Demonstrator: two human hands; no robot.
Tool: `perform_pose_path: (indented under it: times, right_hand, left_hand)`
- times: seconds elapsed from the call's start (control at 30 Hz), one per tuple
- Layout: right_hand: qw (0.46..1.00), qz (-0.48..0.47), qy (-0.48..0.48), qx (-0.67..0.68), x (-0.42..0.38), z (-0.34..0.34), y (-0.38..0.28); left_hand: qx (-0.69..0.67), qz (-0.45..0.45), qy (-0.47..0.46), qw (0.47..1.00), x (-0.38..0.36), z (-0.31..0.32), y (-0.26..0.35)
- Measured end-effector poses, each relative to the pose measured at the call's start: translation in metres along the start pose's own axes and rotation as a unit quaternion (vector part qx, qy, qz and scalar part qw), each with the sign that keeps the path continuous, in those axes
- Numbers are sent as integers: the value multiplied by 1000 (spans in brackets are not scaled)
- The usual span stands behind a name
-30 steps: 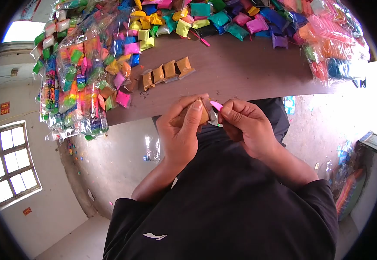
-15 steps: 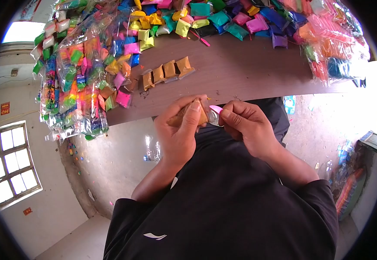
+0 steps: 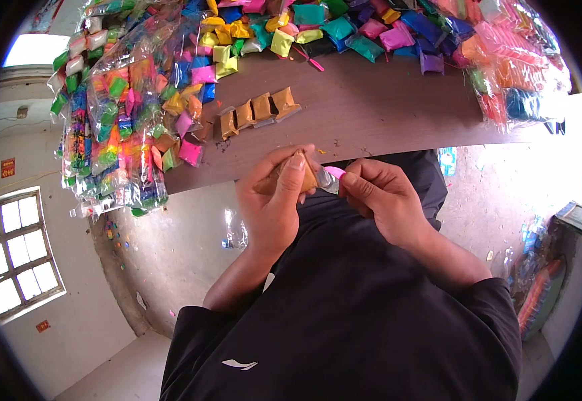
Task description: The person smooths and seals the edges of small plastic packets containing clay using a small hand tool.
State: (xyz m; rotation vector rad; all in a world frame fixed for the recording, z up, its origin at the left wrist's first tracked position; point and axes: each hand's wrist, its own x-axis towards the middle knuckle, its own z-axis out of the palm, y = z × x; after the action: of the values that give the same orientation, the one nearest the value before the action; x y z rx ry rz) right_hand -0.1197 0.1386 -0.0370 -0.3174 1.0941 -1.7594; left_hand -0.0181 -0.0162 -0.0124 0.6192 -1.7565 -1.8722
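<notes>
Brown filling shows inside clear film: this brown packet (image 3: pixel 309 179) is in the left hand's grip (image 3: pixel 269 207), at the near edge of the wood-look surface (image 3: pixel 398 100). The left thumb presses it against the curled fingers. In the right hand's grip (image 3: pixel 386 200), thumb and bent forefinger pinch a slim pink tool (image 3: pixel 335 172), its tip at the packet's loose film edge (image 3: pixel 329 183); I cannot tell whether those fingers also hold the film.

The packet looks light and soft, likely to dent under the thumb. Its film is probably slick and easily torn, so the plump middle seems the surer place to hold, with the flat edge left free.

Beyond the left hand, a row of four brown packets (image 3: pixel 261 107) lies on the surface, each wrapped in clear plastic. At left, clear bags (image 3: pixel 137 48) hold many small packets in green, orange, pink and blue. At far right, clear plastic wrapping (image 3: pixel 515 63) covers pink and orange contents, partly lost to glare.
</notes>
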Motion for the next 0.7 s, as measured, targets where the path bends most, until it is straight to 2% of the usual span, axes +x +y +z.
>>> perform_pose_path:
  times: [0.37,0.43,0.6,0.7]
  right_hand:
    - [1000,17,-14,-16,3,0,2]
    - [999,32,-18,-3,4,2,-2]
    - [993,79,-17,85,7,7,-9]
    - [994,80,-1,74,9,10,-6]
  left_hand:
    - [20,-9,-7,1000,-3,1,3]
    - [77,20,-12,997,-5,4,7]
    - [86,50,-32,995,-6,3,1]
    - [122,67,-31,990,-7,1,-1]
